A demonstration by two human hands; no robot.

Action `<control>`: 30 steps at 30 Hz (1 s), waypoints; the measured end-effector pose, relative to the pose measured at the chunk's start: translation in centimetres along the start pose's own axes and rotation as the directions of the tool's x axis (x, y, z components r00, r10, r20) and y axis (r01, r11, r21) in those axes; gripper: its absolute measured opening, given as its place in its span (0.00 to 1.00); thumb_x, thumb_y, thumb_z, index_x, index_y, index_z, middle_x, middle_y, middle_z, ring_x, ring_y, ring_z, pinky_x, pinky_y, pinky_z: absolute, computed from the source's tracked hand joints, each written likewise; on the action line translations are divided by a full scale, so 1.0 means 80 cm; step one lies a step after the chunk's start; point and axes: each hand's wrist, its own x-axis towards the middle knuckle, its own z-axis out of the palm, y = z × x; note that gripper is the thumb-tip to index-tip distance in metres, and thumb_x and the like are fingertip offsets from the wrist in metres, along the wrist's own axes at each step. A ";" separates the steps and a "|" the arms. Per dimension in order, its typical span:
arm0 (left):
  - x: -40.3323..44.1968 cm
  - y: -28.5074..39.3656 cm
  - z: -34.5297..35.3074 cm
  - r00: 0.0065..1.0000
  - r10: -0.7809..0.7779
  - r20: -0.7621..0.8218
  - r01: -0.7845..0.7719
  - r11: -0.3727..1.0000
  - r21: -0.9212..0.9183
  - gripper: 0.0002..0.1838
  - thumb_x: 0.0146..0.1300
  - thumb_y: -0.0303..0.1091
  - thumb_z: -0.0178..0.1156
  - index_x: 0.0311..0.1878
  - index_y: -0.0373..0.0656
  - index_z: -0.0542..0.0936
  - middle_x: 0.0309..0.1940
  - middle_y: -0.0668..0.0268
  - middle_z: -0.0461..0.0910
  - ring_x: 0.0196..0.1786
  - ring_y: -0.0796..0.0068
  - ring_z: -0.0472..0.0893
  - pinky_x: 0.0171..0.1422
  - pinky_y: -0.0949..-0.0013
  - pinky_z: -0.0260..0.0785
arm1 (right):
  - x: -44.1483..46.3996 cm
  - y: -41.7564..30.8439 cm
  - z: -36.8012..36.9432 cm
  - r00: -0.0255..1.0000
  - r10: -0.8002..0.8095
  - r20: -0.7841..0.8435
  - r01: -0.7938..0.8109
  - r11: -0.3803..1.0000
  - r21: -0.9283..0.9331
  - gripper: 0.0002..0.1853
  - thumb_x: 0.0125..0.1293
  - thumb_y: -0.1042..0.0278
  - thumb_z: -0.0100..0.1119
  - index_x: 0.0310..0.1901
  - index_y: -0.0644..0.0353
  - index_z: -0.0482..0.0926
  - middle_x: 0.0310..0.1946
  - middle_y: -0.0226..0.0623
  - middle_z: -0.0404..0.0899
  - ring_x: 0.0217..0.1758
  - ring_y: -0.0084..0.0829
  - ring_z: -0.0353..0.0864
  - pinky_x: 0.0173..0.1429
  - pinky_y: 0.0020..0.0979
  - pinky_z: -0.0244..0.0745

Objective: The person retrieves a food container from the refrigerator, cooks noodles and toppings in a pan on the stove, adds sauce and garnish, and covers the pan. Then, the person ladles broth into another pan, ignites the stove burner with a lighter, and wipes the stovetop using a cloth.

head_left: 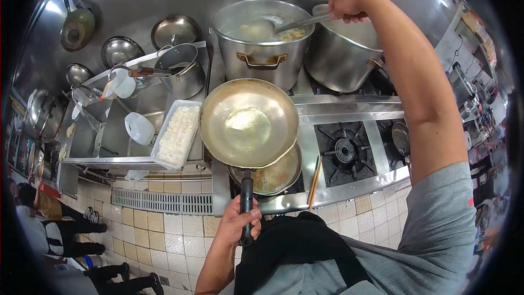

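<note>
My left hand point(238, 221) is closed around the black handle of a frying pan point(248, 125). The pan is held level above a lidded pan point(273, 180) on the front of the stove, and a thin shiny layer shows on its bottom. Up at the back, my right hand point(349, 5) grips the handle of a ladle point(308, 22). Its bowl end dips into a large steaming stockpot point(232, 57) of cloudy liquid, where pale, yellowish pieces float; the bowl is partly hidden. A second stockpot point(338, 65) stands just right, below my right hand.
Chopsticks point(315, 180) lie beside a bare burner point(345, 151). A plastic tub point(169, 162) of white pieces sits at the sink's point(131, 159) edge. A smaller pot point(188, 79) holds utensils. Pans hang on the back wall. Other people stand on the tiled floor at lower left.
</note>
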 end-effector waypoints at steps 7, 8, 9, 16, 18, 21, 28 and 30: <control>0.017 -0.002 0.028 0.997 -0.054 0.050 0.053 0.998 0.018 0.13 0.61 0.25 0.59 0.47 0.39 0.68 0.21 0.65 0.68 0.15 0.74 0.71 0.16 0.68 0.65 | 0.005 0.037 0.009 0.901 -0.344 -0.263 0.183 0.853 -0.490 0.09 0.54 0.68 0.65 0.35 0.63 0.82 0.26 0.41 0.82 0.30 0.41 0.81 0.32 0.38 0.75; 0.019 -0.001 0.030 0.996 -0.060 0.068 0.058 0.998 0.031 0.13 0.62 0.25 0.59 0.47 0.39 0.68 0.21 0.65 0.68 0.15 0.74 0.71 0.16 0.68 0.65 | 0.001 0.028 0.016 0.895 -0.305 -0.326 0.110 0.858 -0.502 0.11 0.53 0.71 0.62 0.39 0.63 0.82 0.33 0.41 0.83 0.37 0.43 0.83 0.38 0.41 0.77; 0.021 -0.002 0.033 0.994 -0.066 0.084 0.062 0.997 0.044 0.13 0.62 0.25 0.59 0.47 0.39 0.68 0.21 0.65 0.68 0.15 0.74 0.71 0.16 0.68 0.65 | -0.004 0.017 0.023 0.882 -0.268 -0.388 0.039 0.861 -0.507 0.14 0.53 0.74 0.60 0.42 0.63 0.83 0.39 0.42 0.85 0.45 0.45 0.84 0.45 0.43 0.79; 0.024 0.001 0.041 0.983 -0.096 0.156 0.094 0.995 0.022 0.15 0.62 0.27 0.61 0.49 0.42 0.66 0.23 0.65 0.69 0.16 0.73 0.73 0.18 0.69 0.67 | -0.017 -0.006 0.023 0.991 -0.076 -0.113 0.060 0.989 -0.137 0.07 0.57 0.70 0.61 0.37 0.62 0.81 0.23 0.39 0.80 0.22 0.34 0.78 0.27 0.38 0.75; 0.025 -0.002 0.041 0.982 -0.081 0.172 0.079 0.997 0.017 0.15 0.63 0.27 0.61 0.49 0.42 0.66 0.23 0.65 0.69 0.16 0.73 0.73 0.17 0.69 0.66 | -0.013 0.004 0.021 0.997 -0.033 -0.064 0.031 0.999 -0.031 0.07 0.58 0.70 0.60 0.37 0.61 0.81 0.21 0.37 0.78 0.19 0.30 0.75 0.24 0.36 0.72; 0.026 -0.001 0.046 0.985 -0.091 0.149 0.088 0.996 0.023 0.14 0.63 0.27 0.60 0.48 0.42 0.67 0.23 0.65 0.69 0.16 0.73 0.73 0.16 0.69 0.66 | -0.009 0.032 0.016 1.000 0.013 -0.003 -0.012 0.994 0.105 0.08 0.60 0.69 0.59 0.40 0.62 0.80 0.20 0.35 0.77 0.16 0.26 0.71 0.19 0.32 0.67; 0.033 0.004 0.061 0.983 -0.110 0.144 0.110 0.994 0.006 0.13 0.64 0.28 0.59 0.47 0.42 0.67 0.23 0.66 0.69 0.16 0.74 0.72 0.17 0.69 0.67 | -0.088 0.062 -0.018 1.000 0.005 -0.005 -0.003 0.949 0.315 0.13 0.60 0.69 0.60 0.46 0.65 0.80 0.20 0.35 0.76 0.14 0.20 0.70 0.15 0.26 0.65; 0.034 0.005 0.065 0.984 -0.113 0.141 0.116 0.993 -0.017 0.12 0.64 0.28 0.59 0.47 0.42 0.67 0.23 0.66 0.70 0.16 0.75 0.73 0.17 0.69 0.67 | -0.110 0.080 -0.028 0.999 0.036 0.016 -0.039 0.930 0.365 0.11 0.62 0.70 0.61 0.44 0.65 0.81 0.22 0.32 0.77 0.19 0.21 0.72 0.22 0.26 0.67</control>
